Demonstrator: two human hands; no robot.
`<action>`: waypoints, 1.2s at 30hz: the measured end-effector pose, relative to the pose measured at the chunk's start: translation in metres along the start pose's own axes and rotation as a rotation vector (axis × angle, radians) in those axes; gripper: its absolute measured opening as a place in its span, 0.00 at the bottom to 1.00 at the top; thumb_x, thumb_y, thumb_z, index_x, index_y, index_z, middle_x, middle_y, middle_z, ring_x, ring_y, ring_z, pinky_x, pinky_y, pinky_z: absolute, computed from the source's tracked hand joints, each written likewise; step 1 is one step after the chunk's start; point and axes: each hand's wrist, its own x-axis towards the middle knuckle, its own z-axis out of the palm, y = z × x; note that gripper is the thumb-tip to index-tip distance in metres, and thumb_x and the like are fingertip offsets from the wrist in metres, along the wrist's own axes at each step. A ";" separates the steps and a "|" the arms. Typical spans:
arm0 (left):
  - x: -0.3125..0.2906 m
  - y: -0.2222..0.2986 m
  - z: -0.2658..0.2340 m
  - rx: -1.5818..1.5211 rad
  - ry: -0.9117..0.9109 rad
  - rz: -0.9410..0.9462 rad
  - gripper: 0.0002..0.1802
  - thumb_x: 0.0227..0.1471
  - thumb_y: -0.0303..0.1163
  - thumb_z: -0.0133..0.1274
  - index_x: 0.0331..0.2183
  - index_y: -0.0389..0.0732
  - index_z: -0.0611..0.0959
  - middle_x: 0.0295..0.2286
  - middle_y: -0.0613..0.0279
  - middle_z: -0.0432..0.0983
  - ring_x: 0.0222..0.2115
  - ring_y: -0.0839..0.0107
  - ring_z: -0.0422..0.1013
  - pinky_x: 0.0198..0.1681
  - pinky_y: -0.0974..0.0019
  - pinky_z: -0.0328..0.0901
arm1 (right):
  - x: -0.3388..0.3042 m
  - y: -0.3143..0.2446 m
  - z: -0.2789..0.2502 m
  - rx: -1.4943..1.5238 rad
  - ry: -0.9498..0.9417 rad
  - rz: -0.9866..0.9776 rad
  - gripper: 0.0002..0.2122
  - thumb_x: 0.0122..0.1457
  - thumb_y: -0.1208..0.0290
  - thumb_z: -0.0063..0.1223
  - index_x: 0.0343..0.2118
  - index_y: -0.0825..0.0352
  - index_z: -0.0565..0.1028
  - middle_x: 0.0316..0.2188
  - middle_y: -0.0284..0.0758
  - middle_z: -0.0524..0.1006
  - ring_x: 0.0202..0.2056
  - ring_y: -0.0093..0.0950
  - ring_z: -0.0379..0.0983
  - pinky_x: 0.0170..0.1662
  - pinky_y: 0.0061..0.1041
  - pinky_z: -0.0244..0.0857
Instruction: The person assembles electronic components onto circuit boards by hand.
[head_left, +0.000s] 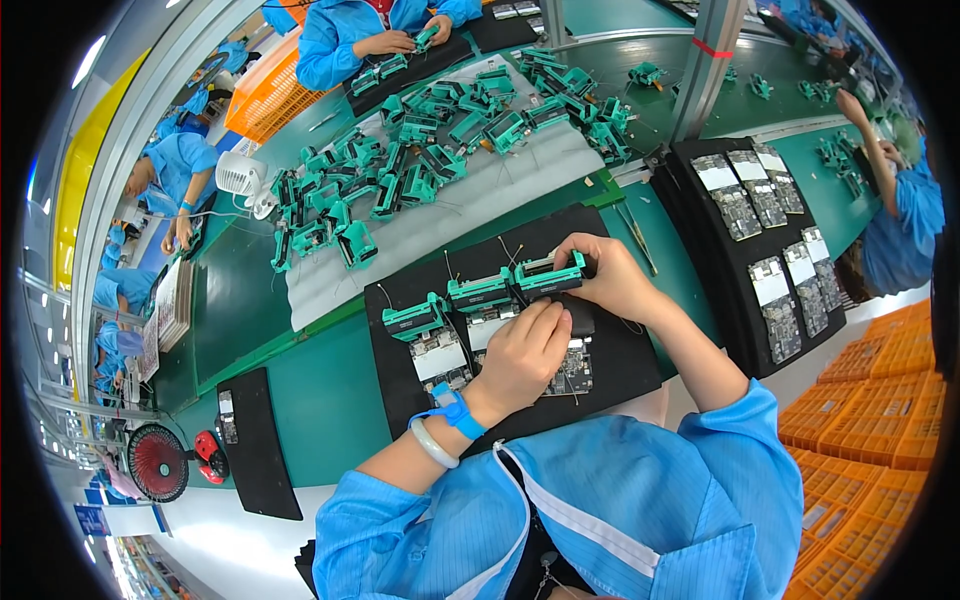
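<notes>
Three green plastic holders with black bars stand in a row on a black foam mat [400, 380]: a left holder [415, 318], a middle holder [480, 290] and a right holder [548, 278]. Circuit boards [440, 357] lie against their near sides, with thin wires rising behind. The right holder's right end is pinched between the thumb and fingers of my right hand [605, 280]. My left hand [525, 355] bends over the boards just below it, fingertips close together near the board at the right. Whatever those fingers grip is hidden beneath them.
A heap of green holders [420, 150] covers a white foam sheet [330, 290] beyond the mat. Tweezers [637, 238] lie to the right, near a black tray [720, 270] with circuit boards. Co-workers sit around; orange crates [870, 420] stack at right, a red fan [158, 463] at left.
</notes>
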 end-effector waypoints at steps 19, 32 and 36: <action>0.008 -0.004 0.005 -0.041 -0.075 -0.033 0.06 0.42 0.23 0.57 0.28 0.34 0.79 0.28 0.60 0.73 0.28 0.69 0.72 0.26 0.69 0.70 | -0.001 -0.008 -0.003 -0.004 -0.050 0.159 0.11 0.47 0.86 0.62 0.32 0.69 0.72 0.32 0.27 0.75 0.34 0.15 0.70 0.39 0.18 0.67; 0.004 -0.002 0.004 -0.075 -0.215 -0.097 0.12 0.37 0.23 0.60 0.29 0.37 0.79 0.33 0.60 0.76 0.31 0.64 0.73 0.31 0.63 0.70 | -0.001 -0.002 0.000 0.020 -0.009 0.041 0.12 0.46 0.85 0.63 0.34 0.69 0.74 0.28 0.27 0.74 0.30 0.14 0.68 0.34 0.18 0.65; 0.001 -0.001 0.007 -0.081 -0.149 -0.115 0.11 0.38 0.23 0.59 0.30 0.37 0.79 0.33 0.59 0.77 0.32 0.62 0.74 0.32 0.62 0.71 | 0.000 -0.002 -0.003 0.071 -0.052 0.094 0.15 0.48 0.86 0.62 0.39 0.70 0.73 0.35 0.29 0.76 0.38 0.18 0.73 0.42 0.21 0.69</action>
